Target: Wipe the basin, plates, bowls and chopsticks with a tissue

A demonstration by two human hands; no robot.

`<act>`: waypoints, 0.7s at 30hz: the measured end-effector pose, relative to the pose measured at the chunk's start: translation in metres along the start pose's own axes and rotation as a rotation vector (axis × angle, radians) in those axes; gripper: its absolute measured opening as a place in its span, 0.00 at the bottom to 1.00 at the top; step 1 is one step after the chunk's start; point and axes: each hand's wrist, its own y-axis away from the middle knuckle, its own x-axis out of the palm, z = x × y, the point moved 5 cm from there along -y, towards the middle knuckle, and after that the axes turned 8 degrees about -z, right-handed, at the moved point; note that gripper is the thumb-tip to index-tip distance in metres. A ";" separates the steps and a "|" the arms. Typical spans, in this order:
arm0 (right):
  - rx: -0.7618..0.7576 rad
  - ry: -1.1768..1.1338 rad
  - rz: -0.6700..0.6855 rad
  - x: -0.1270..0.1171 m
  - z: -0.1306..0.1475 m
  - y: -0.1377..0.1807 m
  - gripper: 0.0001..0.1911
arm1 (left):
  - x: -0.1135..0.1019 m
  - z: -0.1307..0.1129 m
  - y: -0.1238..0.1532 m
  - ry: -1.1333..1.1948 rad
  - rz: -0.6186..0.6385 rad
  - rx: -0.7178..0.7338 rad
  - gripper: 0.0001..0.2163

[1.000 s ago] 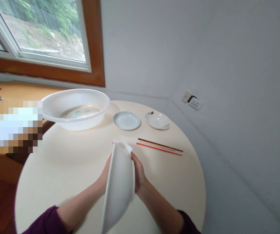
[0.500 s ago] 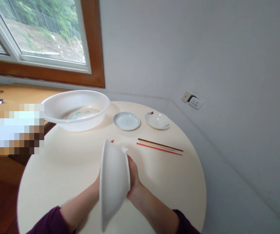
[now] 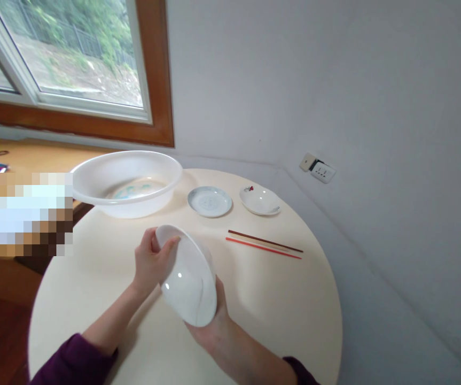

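Observation:
I hold a white bowl (image 3: 188, 280) tilted over the round cream table (image 3: 294, 299), its hollow facing me and to the left. My left hand (image 3: 150, 262) grips its upper left rim, thumb inside. My right hand (image 3: 208, 326) supports it from below and behind, mostly hidden by the bowl. A bit of white cloth shows behind the bowl's right edge; which fingers hold it is hidden.
A large white plastic basin (image 3: 126, 182) with a little water stands at the table's back left. A small blue-patterned plate (image 3: 209, 201) and a white dish (image 3: 259, 200) lie behind. Chopsticks (image 3: 264, 244) lie to the right. A wall socket (image 3: 321, 170) is on the right wall.
The bowl has turned from edge-on to show its inside and has sunk leftward. My left hand moved from behind it to the upper rim; my right hand dropped under it.

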 end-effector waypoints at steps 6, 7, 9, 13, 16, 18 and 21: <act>0.055 -0.085 -0.138 -0.007 0.001 -0.006 0.18 | -0.008 -0.003 -0.010 -0.099 0.010 0.107 0.13; 0.042 -0.064 -0.151 -0.008 0.003 -0.007 0.18 | -0.007 -0.002 -0.011 -0.107 0.033 0.102 0.14; 0.003 -0.016 -0.163 -0.010 0.008 -0.009 0.18 | -0.004 0.000 -0.012 -0.124 0.086 0.071 0.14; -0.079 0.073 -0.155 -0.010 0.020 -0.009 0.18 | 0.004 0.003 -0.008 -0.130 0.207 0.006 0.15; -0.089 0.096 -0.098 -0.004 0.026 -0.007 0.18 | 0.011 0.004 0.000 -0.102 0.303 -0.025 0.16; -0.039 0.112 -0.053 0.000 0.028 -0.007 0.20 | 0.014 0.003 0.004 -0.065 0.332 -0.049 0.15; 0.059 0.160 0.007 0.002 0.026 -0.010 0.22 | 0.016 0.002 0.007 -0.010 0.335 -0.075 0.14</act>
